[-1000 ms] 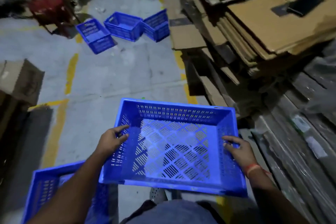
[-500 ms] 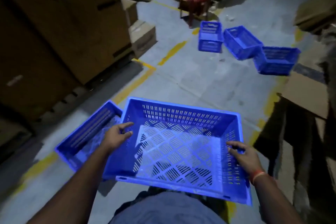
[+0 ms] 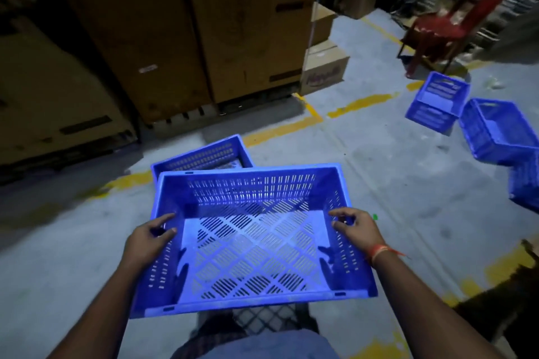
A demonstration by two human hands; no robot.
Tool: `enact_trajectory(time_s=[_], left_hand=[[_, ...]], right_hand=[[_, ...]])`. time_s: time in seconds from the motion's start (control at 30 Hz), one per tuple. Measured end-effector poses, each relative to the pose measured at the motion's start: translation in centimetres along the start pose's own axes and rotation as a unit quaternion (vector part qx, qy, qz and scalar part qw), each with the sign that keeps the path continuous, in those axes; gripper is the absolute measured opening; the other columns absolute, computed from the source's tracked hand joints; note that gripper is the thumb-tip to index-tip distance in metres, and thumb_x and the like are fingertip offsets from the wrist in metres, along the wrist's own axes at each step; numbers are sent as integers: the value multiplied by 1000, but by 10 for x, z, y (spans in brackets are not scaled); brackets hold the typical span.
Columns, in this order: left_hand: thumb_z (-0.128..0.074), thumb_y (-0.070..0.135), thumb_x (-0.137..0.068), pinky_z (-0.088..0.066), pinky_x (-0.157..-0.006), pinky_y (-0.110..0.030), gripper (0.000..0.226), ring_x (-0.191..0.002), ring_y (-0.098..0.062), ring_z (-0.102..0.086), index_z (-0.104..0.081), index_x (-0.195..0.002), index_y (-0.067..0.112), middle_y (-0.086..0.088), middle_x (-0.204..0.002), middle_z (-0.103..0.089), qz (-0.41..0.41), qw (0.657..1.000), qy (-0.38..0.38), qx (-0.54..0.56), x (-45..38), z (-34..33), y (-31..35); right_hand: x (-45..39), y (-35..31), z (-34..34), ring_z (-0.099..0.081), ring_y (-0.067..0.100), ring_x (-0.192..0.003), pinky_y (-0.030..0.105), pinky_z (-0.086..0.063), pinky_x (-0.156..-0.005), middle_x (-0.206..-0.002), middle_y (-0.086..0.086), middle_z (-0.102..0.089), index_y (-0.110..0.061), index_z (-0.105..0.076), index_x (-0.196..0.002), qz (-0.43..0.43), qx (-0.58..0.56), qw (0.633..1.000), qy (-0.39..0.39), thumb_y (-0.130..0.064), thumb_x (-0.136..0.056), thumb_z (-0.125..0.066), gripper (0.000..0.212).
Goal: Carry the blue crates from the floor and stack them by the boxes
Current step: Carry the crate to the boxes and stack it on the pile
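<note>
I hold an empty blue perforated crate [image 3: 250,239] in front of me, above the floor. My left hand [image 3: 148,242] grips its left wall and my right hand [image 3: 354,230] grips its right wall. Just beyond it, another blue crate [image 3: 204,154] rests on the floor near the tall cardboard boxes [image 3: 186,29]; the held crate hides its near part. Three more blue crates lie on the floor at the right: one on its side [image 3: 437,102], one upright [image 3: 495,131], one cut off by the frame edge [image 3: 525,183].
Tall cardboard boxes on pallets line the left and back. Smaller boxes [image 3: 323,67] stand at their right end. A red chair [image 3: 455,23] stands at the back right. Yellow lines [image 3: 280,128] mark the grey concrete floor. Dark material lies at the lower right.
My view has swung left, bringing the tall boxes ahead. The held crate now sits in front of the floor crate and partly covers it. The three far crates have shifted to the right.
</note>
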State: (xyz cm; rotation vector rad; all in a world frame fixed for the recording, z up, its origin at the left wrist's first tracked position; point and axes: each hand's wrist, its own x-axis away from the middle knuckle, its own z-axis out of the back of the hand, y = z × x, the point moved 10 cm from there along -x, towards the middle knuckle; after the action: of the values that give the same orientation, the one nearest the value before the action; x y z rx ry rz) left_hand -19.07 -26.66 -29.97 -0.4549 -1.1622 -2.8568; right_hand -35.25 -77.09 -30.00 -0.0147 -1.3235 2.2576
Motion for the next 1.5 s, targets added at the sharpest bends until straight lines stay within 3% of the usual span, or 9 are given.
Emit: enact_trajectory(time_s=[0.27,0.43,0.63,0.77,0.87,1.1,1.23,1.4,1.5], left_hand=[[-75,27,-87,-49,-73,-36,39,-85,-23,-67,-69,-124,34,-4,-95,-73,66,995,76,4,11,59,-70],[-75,24,-86,-47,-66,-34,39,-76,-20,-66,-70,-123,34,-3,-91,-72,78,993,89,27,-17,87,-94],[-74,23,-86,-47,-68,-35,39,-81,-24,-67,-70,-123,34,-7,-91,-72,76,992,97,35,-70,99,-100],[-73,21,-86,-44,-65,-29,38,-75,-22,-66,-70,-122,35,-4,-84,-71,78,991,107,28,-106,104,-94],[-73,21,-86,-47,-67,-33,39,-77,-21,-67,-70,-123,36,-3,-86,-72,89,990,111,21,-136,102,-96],[-72,19,-86,-45,-60,-32,44,-66,-17,-64,-67,-126,37,0,-77,-69,143,982,120,5,-231,78,-112],[-73,19,-86,-43,-57,-27,44,-54,-10,-60,-68,-126,37,0,-71,-67,156,979,134,-5,-305,58,-134],[-74,19,-85,-44,-57,-32,47,-57,-15,-60,-66,-128,37,0,-72,-65,171,972,164,-16,-379,35,-166],[-74,16,-84,-40,-58,-13,50,-55,-13,-56,-65,-130,35,-1,-72,-65,175,971,163,-9,-410,21,-181]], right_hand=[[-40,-46,-92,-59,14,-70,25,-48,-76,-76,0,-68,-33,-75,-89,22,48,996,-74,-7,-75,-76,30],[-65,-75,-132,-65,19,-79,25,-49,-78,-86,0,-74,-33,-75,-89,24,73,994,-78,-8,-75,-77,28],[-101,-94,-159,-61,6,-69,3,-41,-66,-75,-18,-71,-40,-70,-80,11,96,994,-54,-5,-76,-75,36],[-134,-106,-169,-61,15,-72,4,-40,-65,-82,2,-72,-41,-70,-80,6,108,993,-45,-6,-75,-74,36],[-171,-113,-182,-65,24,-78,3,-40,-64,-85,3,-73,-35,-72,-84,1,121,991,-57,-5,-76,-73,31],[-299,-110,-233,-67,24,-77,8,-41,-64,-80,-2,-71,-37,-72,-84,-7,155,982,-106,-6,-75,-73,32],[-384,-109,-277,-66,19,-75,25,-48,-75,-82,0,-72,-38,-70,-85,12,174,977,-123,-7,-74,-72,33],[-473,-103,-322,-67,23,-81,33,-54,-81,-89,9,-71,-29,-76,-96,37,186,974,-121,-11,-75,-70,28],[-509,-103,-343,-66,26,-80,32,-52,-80,-90,10,-68,-25,-76,-99,51,207,969,-121,-8,-77,-71,28]])
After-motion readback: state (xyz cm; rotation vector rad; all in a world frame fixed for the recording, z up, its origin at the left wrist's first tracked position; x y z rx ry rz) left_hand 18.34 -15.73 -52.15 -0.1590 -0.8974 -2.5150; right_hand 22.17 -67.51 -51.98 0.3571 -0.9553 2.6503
